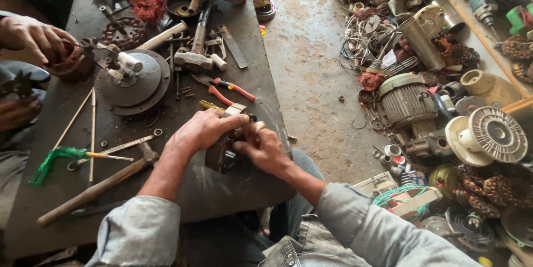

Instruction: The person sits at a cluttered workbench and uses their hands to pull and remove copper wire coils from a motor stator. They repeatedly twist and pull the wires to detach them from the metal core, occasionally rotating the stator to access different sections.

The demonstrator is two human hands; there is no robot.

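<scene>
My left hand (202,131) grips the top of a small dark round motor part (221,155) that stands on the dark workbench (233,189) near its front right corner. My right hand (261,147) holds the same part from the right, fingers pressed against its side. Both sleeves are grey-blue. Just behind the part lie red-handled pliers (230,90) and a yellow-handled tool (211,106). The part's far side is hidden by my fingers.
Another person's hand (36,36) holds a copper-wound coil (69,61) at the bench's left. A round fan motor housing (133,81), a hammer (94,189), a green-handled tool (53,158) and rods lie on the bench. Motors, coils and scrap parts (444,111) crowd the concrete floor at right.
</scene>
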